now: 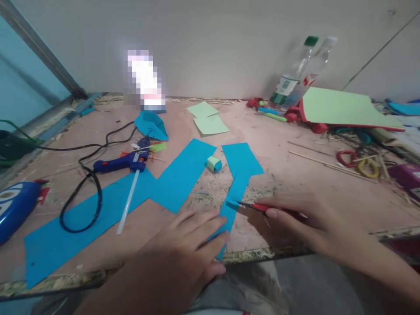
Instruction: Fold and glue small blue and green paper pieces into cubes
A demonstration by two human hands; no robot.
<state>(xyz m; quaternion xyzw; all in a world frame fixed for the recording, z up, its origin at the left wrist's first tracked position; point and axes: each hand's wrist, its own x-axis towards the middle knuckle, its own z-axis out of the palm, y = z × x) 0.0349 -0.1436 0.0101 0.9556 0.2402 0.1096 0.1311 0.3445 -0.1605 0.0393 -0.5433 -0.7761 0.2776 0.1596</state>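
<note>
My left hand (193, 245) lies with its fingers stretched out on the lower end of a narrow blue paper strip (239, 186), at the table's front edge. In my right hand (305, 218) is a slim red-and-black tool (259, 207) with a dark pointed tip. That tip touches the strip, where a small flap of paper stands up. The strip's upper end meets a wider blue paper piece (244, 157). Just left of it sits a small green-and-blue paper block (214, 164). Fingers hide part of the tool's handle.
A blue glue gun (123, 162) with a corded tail lies left, near large blue sheets (185, 177). Green paper squares (211, 124) lie behind. Right are bottles (288, 78), a green sheet (341, 107), sticks and scissors handles (367, 167). A blue object (16, 210) is far left.
</note>
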